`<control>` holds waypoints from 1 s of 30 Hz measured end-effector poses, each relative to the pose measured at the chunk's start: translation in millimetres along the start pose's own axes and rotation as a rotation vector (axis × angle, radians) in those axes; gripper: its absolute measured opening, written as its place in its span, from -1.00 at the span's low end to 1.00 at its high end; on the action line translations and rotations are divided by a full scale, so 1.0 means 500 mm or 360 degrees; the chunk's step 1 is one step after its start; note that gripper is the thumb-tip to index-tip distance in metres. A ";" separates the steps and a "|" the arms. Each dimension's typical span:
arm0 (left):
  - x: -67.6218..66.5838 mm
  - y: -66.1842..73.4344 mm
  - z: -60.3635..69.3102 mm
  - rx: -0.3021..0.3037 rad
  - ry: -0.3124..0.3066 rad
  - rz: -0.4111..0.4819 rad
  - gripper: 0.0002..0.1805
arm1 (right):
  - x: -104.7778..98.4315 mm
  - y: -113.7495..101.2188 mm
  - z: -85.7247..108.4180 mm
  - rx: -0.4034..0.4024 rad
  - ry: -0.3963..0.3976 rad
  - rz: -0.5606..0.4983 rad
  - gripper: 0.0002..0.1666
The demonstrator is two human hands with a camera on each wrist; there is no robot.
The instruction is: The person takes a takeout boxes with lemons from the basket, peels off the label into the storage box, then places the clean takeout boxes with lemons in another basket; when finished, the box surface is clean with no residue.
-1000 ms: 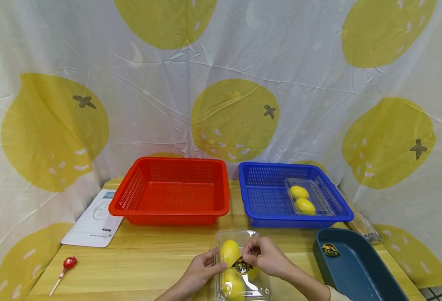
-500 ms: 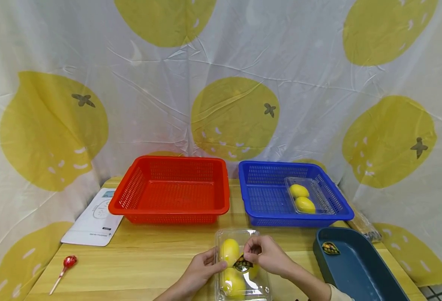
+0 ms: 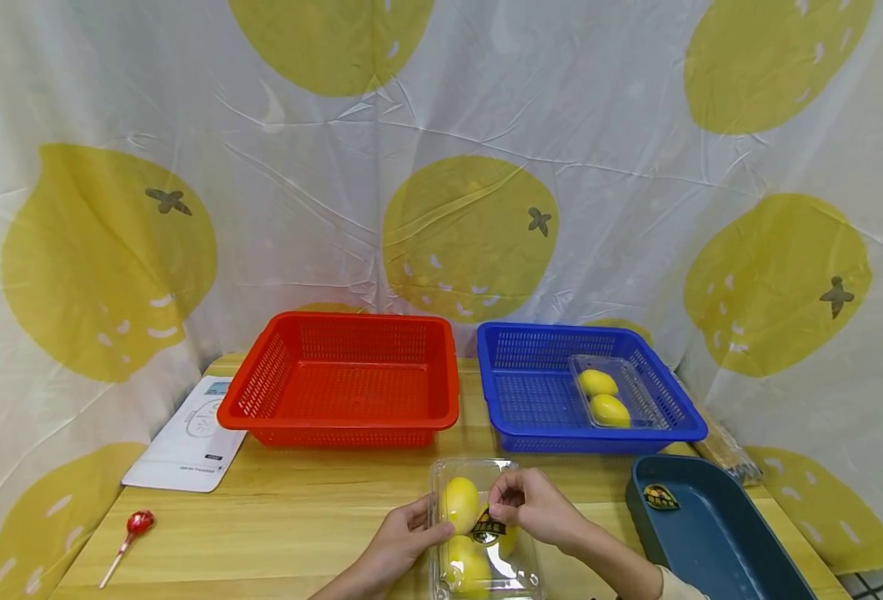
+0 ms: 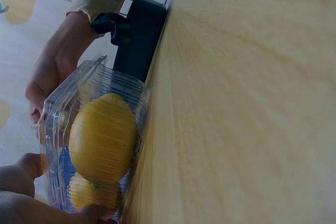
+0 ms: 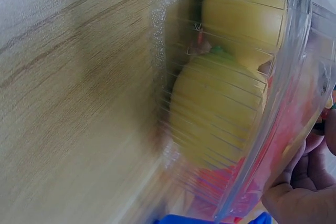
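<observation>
A clear plastic clamshell box (image 3: 516, 575) with several yellow lemons (image 3: 467, 567) inside lies at the table's front middle. My left hand (image 3: 405, 537) grips its left side, thumb on the lid. Over the lid my right hand (image 3: 539, 510) pinches a black and gold sticker (image 3: 489, 528) by its upper corner; whether the sticker touches the lid I cannot tell. In the left wrist view the ridged box wall shows a large lemon (image 4: 102, 137), with the left thumb (image 4: 30, 166) at the lid edge. The right wrist view shows the right fingers (image 5: 310, 177) above the lid.
A red basket (image 3: 351, 437) stands at the back, left of a blue basket (image 3: 584, 444) holding another box with lemons (image 3: 608, 410). A dark green tray (image 3: 711, 508) with a sticker (image 3: 660, 497) sits right. A white pouch (image 3: 186, 450) and a red lollipop (image 3: 139, 523) lie left.
My right hand has shifted slightly to the right over the lid, and the sticker it pinches has moved and turned a little with it. My left hand and the box stay put.
</observation>
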State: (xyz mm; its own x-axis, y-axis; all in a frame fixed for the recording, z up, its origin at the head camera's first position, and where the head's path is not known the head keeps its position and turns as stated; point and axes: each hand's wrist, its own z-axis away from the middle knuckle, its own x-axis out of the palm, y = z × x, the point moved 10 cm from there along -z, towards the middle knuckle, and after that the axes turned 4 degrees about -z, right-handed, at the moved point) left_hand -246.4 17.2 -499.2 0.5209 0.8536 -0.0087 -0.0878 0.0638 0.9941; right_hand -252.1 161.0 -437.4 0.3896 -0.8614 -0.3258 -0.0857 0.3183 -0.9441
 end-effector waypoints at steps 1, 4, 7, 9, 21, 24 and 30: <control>0.000 0.000 0.000 0.0001 0.0000 -0.0001 -0.17 | 0.000 0.000 0.000 0.0005 -0.0001 -0.0011 -0.88; 0.000 0.001 0.000 0.0004 -0.0001 0.0001 -0.17 | 0.000 0.003 0.000 0.0022 0.0000 -0.0023 -0.87; 0.000 0.000 0.000 0.0003 -0.0003 0.0006 -0.17 | 0.000 0.003 0.001 0.0028 0.0000 -0.0021 -0.87; 0.000 -0.001 0.000 -0.0001 -0.0005 0.0009 -0.16 | 0.000 0.002 0.001 0.0028 0.0000 -0.0021 -0.87; -0.001 -0.003 0.000 -0.0014 0.0023 -0.0041 -0.11 | -0.004 0.001 -0.001 0.0067 -0.0049 -0.0053 -0.87; 0.000 -0.002 0.001 -0.0016 0.0023 -0.0042 -0.11 | -0.001 -0.006 -0.001 0.0053 -0.0080 -0.0041 -0.86; 0.001 -0.001 0.002 -0.0016 0.0013 -0.0006 -0.12 | 0.005 -0.012 -0.002 0.0047 -0.0141 0.0031 -0.79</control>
State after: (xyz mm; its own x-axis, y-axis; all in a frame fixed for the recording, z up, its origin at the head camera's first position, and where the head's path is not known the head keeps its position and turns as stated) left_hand -245.4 16.9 -499.6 0.5146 0.8573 -0.0136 -0.0942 0.0723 0.9929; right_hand -251.6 156.5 -432.9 0.4678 -0.8170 -0.3372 -0.0674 0.3474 -0.9353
